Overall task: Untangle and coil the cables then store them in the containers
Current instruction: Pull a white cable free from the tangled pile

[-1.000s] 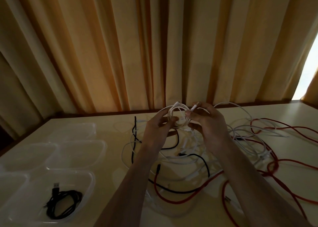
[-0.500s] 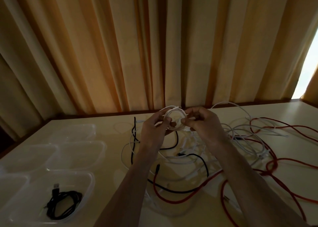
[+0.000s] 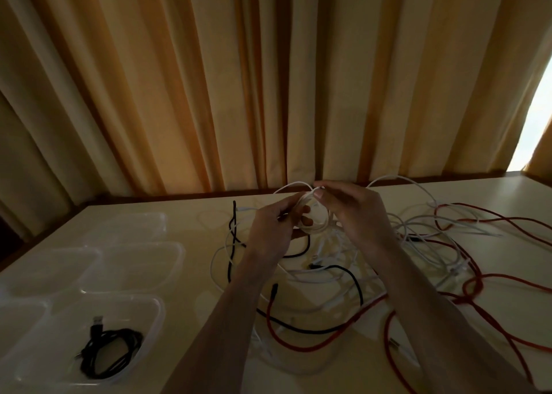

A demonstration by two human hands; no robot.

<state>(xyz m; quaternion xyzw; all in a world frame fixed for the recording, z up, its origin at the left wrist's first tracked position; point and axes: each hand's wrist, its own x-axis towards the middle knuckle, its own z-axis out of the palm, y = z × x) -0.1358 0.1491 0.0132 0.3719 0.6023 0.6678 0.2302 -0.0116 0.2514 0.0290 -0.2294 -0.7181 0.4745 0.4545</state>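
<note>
A small coil of white cable (image 3: 317,217) is held up above the table between both hands. My left hand (image 3: 270,229) grips its left side with curled fingers. My right hand (image 3: 355,211) pinches the cable's end at the top of the coil. Below them lies a tangle of white cables (image 3: 328,262), a black cable (image 3: 355,283) and a long red cable (image 3: 466,289). A clear container (image 3: 155,316) at the front left holds a coiled black cable (image 3: 110,354).
Several other clear containers (image 3: 134,262) stand in a cluster at the left of the cream table (image 3: 191,214). Orange curtains (image 3: 268,80) hang behind the table's far edge. A bright gap shows at the right.
My right hand has brought the white cable's end in over the top of the coil, and both hands have drawn slightly closer together.
</note>
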